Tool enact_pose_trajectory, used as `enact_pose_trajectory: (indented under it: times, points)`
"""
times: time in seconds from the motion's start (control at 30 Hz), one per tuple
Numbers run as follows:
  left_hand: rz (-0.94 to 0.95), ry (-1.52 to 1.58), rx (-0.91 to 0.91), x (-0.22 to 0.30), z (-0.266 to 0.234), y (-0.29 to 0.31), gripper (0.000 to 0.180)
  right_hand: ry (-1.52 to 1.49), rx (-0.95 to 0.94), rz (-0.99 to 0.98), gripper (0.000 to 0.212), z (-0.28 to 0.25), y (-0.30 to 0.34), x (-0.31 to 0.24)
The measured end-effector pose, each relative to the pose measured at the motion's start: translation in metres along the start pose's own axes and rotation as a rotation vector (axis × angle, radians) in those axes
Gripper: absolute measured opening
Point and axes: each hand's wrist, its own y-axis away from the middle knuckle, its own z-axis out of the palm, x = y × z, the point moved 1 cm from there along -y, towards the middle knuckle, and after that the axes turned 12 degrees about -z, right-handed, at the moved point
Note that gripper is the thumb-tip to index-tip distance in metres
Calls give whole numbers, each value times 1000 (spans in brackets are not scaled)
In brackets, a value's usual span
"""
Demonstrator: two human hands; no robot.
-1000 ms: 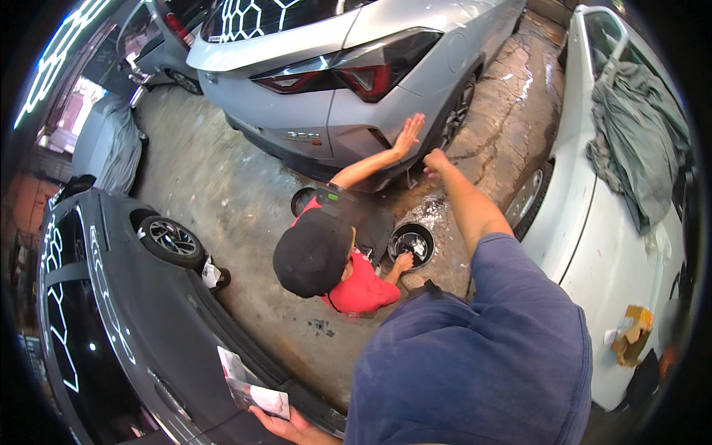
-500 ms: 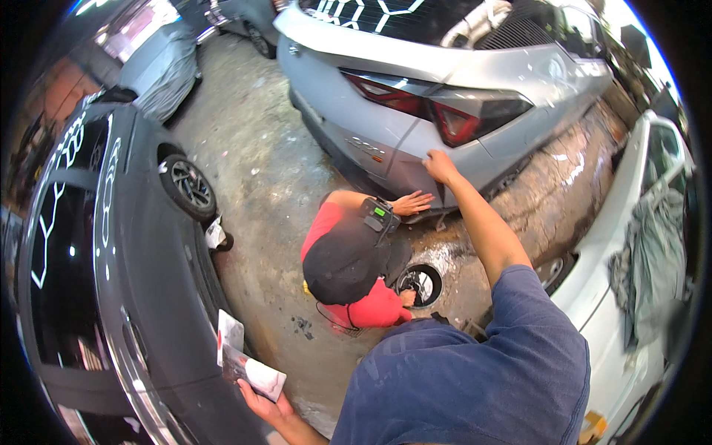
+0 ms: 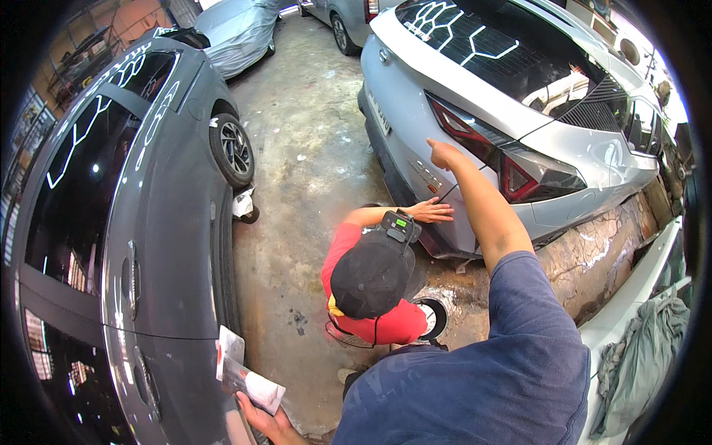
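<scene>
My left hand (image 3: 265, 420), low beside the dark grey car, is closed on a folded grey, white and red printed packet (image 3: 252, 382). My right arm reaches forward. Its hand (image 3: 448, 156) is open, index finger stretched out and the rest curled, and I see nothing in it. It hovers in front of the silver car's tail light (image 3: 463, 132); from here I cannot tell if the fingertip touches. Below it, a crouching co-worker in a red shirt (image 3: 348, 256) and black cap (image 3: 371, 276) lays a flat hand (image 3: 432, 211) on the car's rear corner.
A black bucket (image 3: 440, 317) with pale contents stands beside the co-worker. The dark grey car (image 3: 167, 297) borders the left side, its wheel (image 3: 233, 150) by the concrete floor (image 3: 304, 141). A white car panel with a grey-green cloth (image 3: 641, 363) is at the right. A covered car (image 3: 236, 35) stands behind.
The view has shifted, so the cars sit differently in the picture. My right hand now points nearer the tail light's inner part. My left hand still holds the packet.
</scene>
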Motion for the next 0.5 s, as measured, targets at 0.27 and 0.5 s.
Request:
enact_pose_trajectory:
  times: [0.27,0.5]
  points:
    - [-16,-40,-29,0,-14,-2,56,177,339,-108,79,-111,-9,-43]
    - [-23,33,-24,-6,-2,1,51,359,287,2,78,-141,30,-15]
